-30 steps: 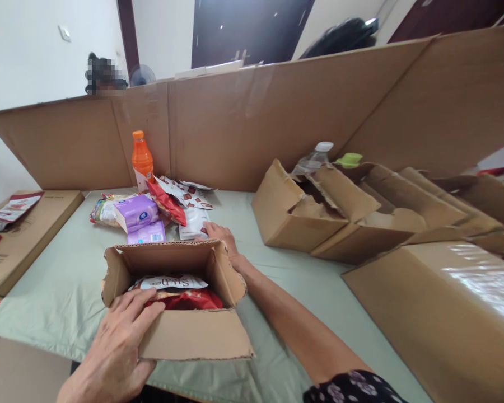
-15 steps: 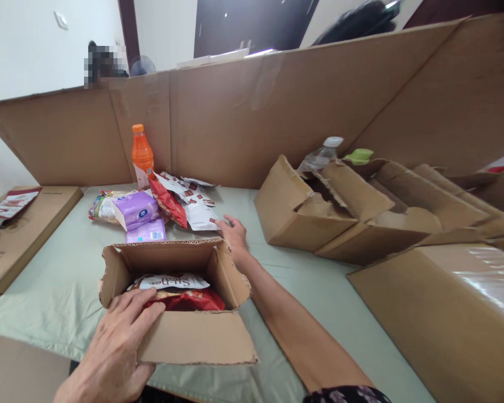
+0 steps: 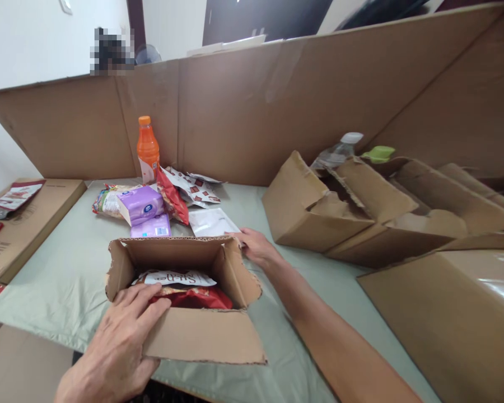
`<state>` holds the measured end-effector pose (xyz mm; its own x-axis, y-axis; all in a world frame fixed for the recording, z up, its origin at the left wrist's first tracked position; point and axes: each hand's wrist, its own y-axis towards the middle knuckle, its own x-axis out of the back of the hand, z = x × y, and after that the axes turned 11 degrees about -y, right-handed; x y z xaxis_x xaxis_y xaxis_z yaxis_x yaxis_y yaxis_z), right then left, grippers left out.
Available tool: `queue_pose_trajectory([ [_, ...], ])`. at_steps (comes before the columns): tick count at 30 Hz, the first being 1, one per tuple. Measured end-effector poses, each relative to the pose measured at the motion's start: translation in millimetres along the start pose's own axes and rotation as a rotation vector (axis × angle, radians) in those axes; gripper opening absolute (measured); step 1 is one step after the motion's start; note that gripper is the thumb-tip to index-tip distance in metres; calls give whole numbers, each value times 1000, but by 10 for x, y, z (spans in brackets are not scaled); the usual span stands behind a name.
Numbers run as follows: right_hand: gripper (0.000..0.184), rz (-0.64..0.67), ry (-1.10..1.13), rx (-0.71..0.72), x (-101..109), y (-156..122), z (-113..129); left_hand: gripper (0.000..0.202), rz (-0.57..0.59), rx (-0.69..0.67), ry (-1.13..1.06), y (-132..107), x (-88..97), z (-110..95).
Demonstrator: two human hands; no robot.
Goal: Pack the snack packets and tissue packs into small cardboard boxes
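Observation:
My left hand (image 3: 121,336) grips the near left edge of an open cardboard box (image 3: 205,336), its fingers over the rim and thumb on the outer side. Inside the box lie a white packet with brown lettering (image 3: 180,278) and a red packet (image 3: 201,298). Beyond the far right corner, my right hand (image 3: 254,245) is closed on the corner of a flat white packet (image 3: 210,222) on the table. Beside that packet are a red packet (image 3: 174,201), a white packet with brown squares (image 3: 195,189) and two purple tissue packs (image 3: 145,206).
An orange drink bottle (image 3: 148,148) stands behind the packets, near a tall cardboard wall (image 3: 235,117). Open cardboard boxes (image 3: 315,226) line the right, with a clear bottle (image 3: 340,151) behind them. A flat carton (image 3: 37,224) lies on the left; a larger box (image 3: 445,313) is at near right.
My right hand's fingers have closed on the white packet, which has slid slightly towards me and away from the pile. My left hand stays on the box. The view has shifted slightly.

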<state>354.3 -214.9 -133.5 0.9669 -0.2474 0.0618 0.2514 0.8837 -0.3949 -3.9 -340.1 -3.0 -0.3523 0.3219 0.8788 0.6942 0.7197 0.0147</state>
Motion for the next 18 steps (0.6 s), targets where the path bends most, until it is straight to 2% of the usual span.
queue_pose_trajectory([
  [4, 33, 144, -75, -71, 408, -587, -182, 83, 17, 8, -16, 27, 15, 1],
  [7, 36, 193, -173, -137, 551, -742, -224, 79, 6, 20, -30, 60, 33, -1],
  [10, 31, 155, -219, -138, 473, -621, -209, 76, -9, 37, -44, 83, 51, -25],
  [14, 26, 47, -209, -27, 215, -440, -182, 76, 1, 29, -43, 68, 60, -78],
  [18, 33, -126, -164, 139, 111, -532, -130, 73, 14, 20, -45, 57, 67, -107],
])
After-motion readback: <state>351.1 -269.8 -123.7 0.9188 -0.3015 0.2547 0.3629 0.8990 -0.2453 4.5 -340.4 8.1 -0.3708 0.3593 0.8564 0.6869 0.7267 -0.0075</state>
